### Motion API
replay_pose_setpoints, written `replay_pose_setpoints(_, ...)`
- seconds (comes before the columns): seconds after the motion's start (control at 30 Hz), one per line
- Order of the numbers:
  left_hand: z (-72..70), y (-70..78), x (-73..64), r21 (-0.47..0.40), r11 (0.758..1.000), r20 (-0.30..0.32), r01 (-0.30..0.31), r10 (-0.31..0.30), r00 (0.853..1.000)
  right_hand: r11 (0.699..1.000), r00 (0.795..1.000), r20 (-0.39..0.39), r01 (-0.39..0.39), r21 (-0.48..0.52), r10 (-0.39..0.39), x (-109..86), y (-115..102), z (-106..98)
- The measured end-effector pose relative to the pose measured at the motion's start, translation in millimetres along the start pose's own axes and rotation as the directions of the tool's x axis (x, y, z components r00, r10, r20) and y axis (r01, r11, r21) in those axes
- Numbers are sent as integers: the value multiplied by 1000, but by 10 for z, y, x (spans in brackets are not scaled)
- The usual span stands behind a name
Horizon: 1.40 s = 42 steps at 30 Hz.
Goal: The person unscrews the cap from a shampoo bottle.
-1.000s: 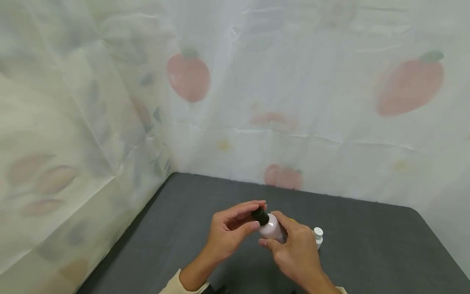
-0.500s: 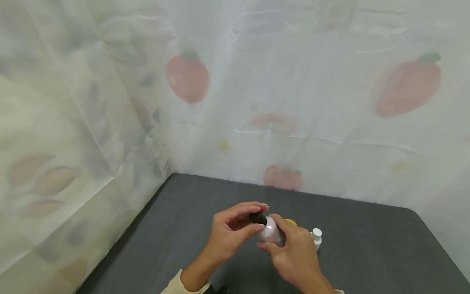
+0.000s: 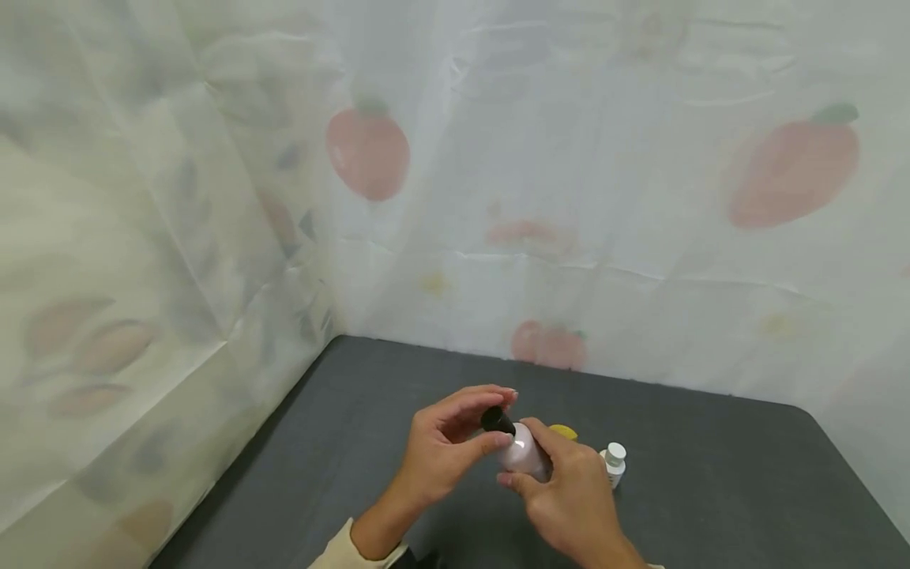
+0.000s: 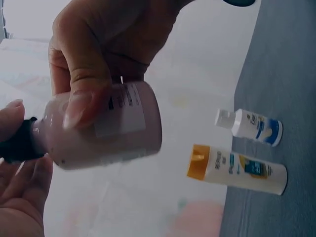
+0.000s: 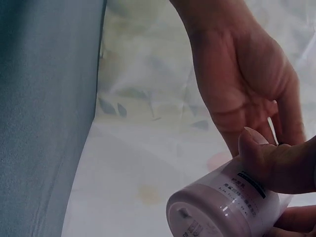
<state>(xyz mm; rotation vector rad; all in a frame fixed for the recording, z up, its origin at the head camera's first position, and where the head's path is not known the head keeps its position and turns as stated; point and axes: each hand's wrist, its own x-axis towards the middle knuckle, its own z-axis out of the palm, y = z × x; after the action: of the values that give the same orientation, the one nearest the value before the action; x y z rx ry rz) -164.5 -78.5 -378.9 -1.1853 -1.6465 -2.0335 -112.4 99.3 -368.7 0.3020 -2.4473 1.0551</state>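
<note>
A pale pink bottle (image 3: 524,452) with a black cap (image 3: 497,420) is held tilted above the table in the head view, its capped end toward the left. My right hand (image 3: 577,494) grips the bottle's body, thumb on the near side. My left hand (image 3: 444,442) pinches the cap, with the thumb on its near side and the fingers curved round the far side. In the left wrist view a short stretch of bottle neck (image 4: 38,132) shows beside the cap. The right wrist view shows the bottle's round base (image 5: 195,219) and printed label (image 5: 242,190).
A white bottle with an orange-yellow cap (image 4: 198,162) and a smaller white-and-blue bottle (image 4: 256,127) stand on the dark grey table (image 3: 697,474), beyond the right hand. Fruit-printed sheeting (image 3: 626,197) hangs along the table's back and left sides.
The pink bottle has dropped and shifted slightly left, and the black cap's top has turned more toward the camera. More of the yellow cap and small white bottle shows behind my right hand.
</note>
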Motion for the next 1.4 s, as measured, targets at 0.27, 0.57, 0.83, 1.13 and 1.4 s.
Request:
replay_pose_setpoints(0.27, 31, 9, -1, -92, 996, 50, -3, 7, 999, 999, 999, -18, 31, 14, -31, 25, 1, -22)
replay_pose_setpoints(0.57, -14, 29, -13, 29, 1000, -14, 11, -10, 1000, 1000, 1000, 3, 3, -4, -3, 26, -19, -44)
replay_pose_setpoints(0.83, 15, 30, 17, -77, 997, 17, -13, 14, 1000, 1000, 1000, -13, 26, 13, -26, 6, -55, -28)
replay_pose_setpoints(1.13, -6, 35, -37, 52, 999, -41, -3, 5, 999, 1000, 1000, -16, 22, 9, -22, 41, -18, -50)
replay_pose_setpoints(1.4, 7, 15, 6, -55, 998, 16, -25, 26, 1000, 999, 999, 37, -38, 22, 37, -11, -55, -28)
